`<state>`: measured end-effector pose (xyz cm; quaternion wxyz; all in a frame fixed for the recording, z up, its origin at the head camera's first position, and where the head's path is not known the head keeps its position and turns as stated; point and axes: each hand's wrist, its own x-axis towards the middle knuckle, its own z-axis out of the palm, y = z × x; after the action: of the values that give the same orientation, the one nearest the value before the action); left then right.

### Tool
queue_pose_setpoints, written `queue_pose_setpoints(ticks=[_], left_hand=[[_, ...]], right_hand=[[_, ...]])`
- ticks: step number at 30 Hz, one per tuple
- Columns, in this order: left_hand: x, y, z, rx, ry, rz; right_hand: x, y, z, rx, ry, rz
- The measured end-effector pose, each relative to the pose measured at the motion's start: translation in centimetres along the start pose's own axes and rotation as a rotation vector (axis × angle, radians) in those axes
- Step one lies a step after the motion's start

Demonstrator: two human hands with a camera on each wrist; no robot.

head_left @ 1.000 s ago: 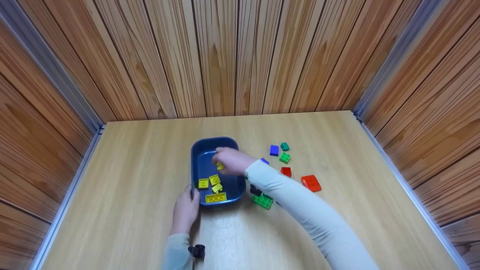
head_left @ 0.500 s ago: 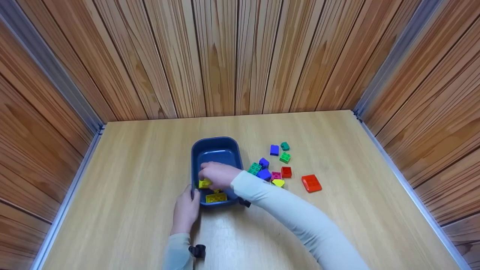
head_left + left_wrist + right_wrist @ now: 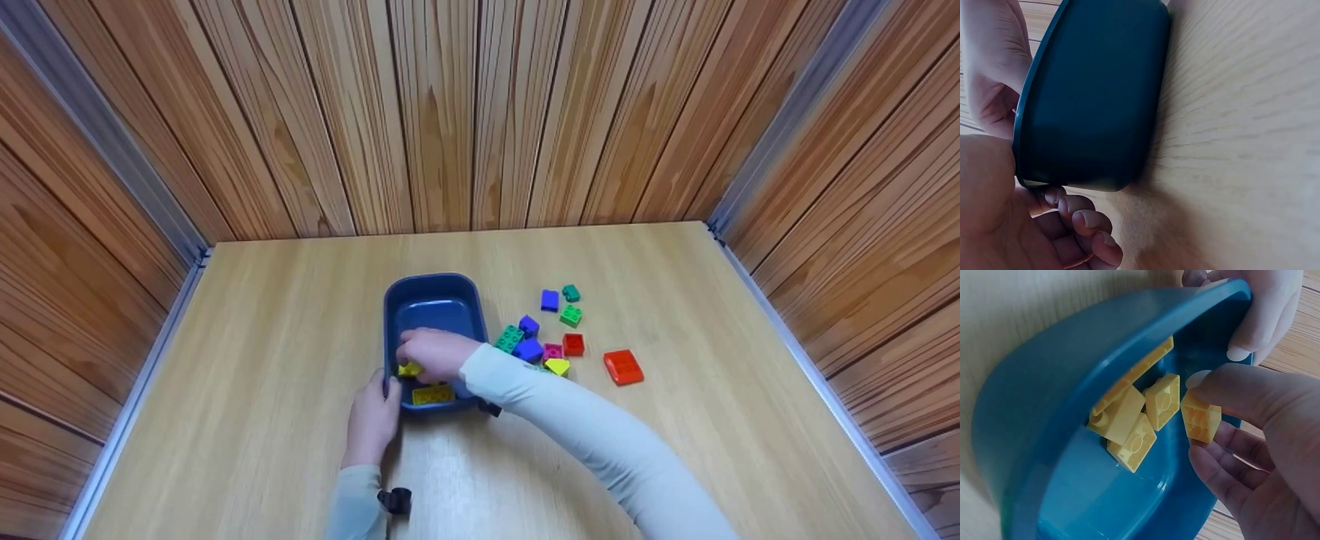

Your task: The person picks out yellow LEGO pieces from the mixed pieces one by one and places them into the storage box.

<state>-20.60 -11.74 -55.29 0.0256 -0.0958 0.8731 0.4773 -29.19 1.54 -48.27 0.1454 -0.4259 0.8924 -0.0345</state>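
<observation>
My left hand (image 3: 373,420) grips the near-left edge of a dark blue plastic tub (image 3: 436,311), its thumb over the rim. In the left wrist view the fingers (image 3: 1089,220) curl against the outside of the tub. My right hand (image 3: 438,352) reaches into the tub. Between its thumb and fingers, the right wrist view shows a yellow toy building block (image 3: 1201,417), hollow underside visible. Several other yellow blocks (image 3: 1126,413) lie together on the tub floor beside it. In the head view a long yellow block (image 3: 433,394) lies near the tub's front wall.
Right of the tub lie loose blocks: green (image 3: 508,339), purple (image 3: 529,349), pink (image 3: 553,351), red (image 3: 574,344) and yellow (image 3: 557,367). A larger red block (image 3: 623,367) sits farther right. My right sleeve (image 3: 570,412) covers part of the table. Wood-panelled walls (image 3: 450,112) enclose it.
My right hand has moved left and nearer within the tub, carrying a yellow block to the other yellow ones. It has barely shifted over the last half second. My left hand keeps its grip.
</observation>
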Motion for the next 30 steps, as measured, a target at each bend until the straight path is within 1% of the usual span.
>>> queue_pose_setpoints(ticks=[7,14,16,23,30], left_hand=[[0.0,0.0,0.1,0.007,0.004,0.021],[-0.2,0.0,0.1,-0.002,0.021,0.039],[-0.2,0.0,0.1,-0.010,0.020,0.036],[0.0,0.0,0.2,0.002,0.012,0.024],[0.1,0.0,0.1,0.033,0.012,0.010]], right_hand=[[-0.1,-0.1,0.1,-0.003,0.001,-0.007],[-0.3,-0.1,0.4,-0.013,0.029,-0.052],[-0.4,0.0,0.4,-0.003,0.027,-0.051],[-0.9,0.4,0.2,0.052,0.008,-0.030],[-1.8,1.6,-0.3,0.091,0.011,0.026]])
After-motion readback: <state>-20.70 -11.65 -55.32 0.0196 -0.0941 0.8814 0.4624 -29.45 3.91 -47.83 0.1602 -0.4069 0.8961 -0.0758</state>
